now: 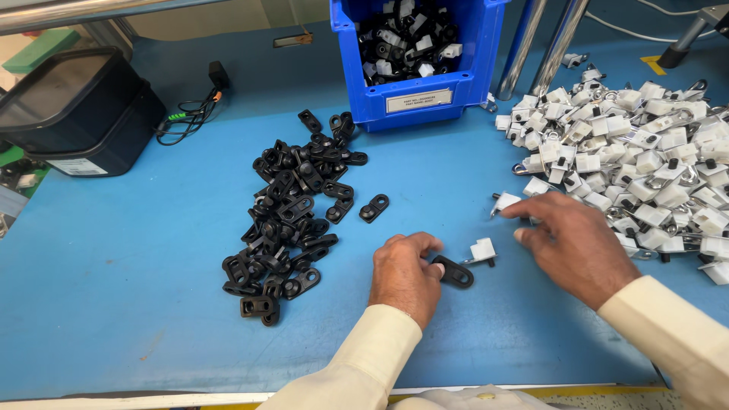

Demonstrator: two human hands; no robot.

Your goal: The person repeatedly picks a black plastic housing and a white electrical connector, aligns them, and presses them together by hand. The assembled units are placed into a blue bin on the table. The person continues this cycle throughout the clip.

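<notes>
My left hand [405, 275] rests on the blue table and pinches a black plastic loop piece [454, 272] at its right side. A small white block part with a metal pin [483, 250] lies just right of that piece. My right hand [571, 243] hovers palm down over the near edge of the white pile, fingers spread toward another white part [505, 202]; whether it grips anything I cannot tell. A heap of black loop pieces [292, 216] lies to the left of my left hand. A heap of white block parts with metal rings [642, 163] fills the right side.
A blue bin [474, 53] holding assembled black and white parts stands at the back centre. A dark lidded box [76, 114] sits at the back left, with a cable [194, 114] beside it. Metal posts [543, 45] rise behind the white heap.
</notes>
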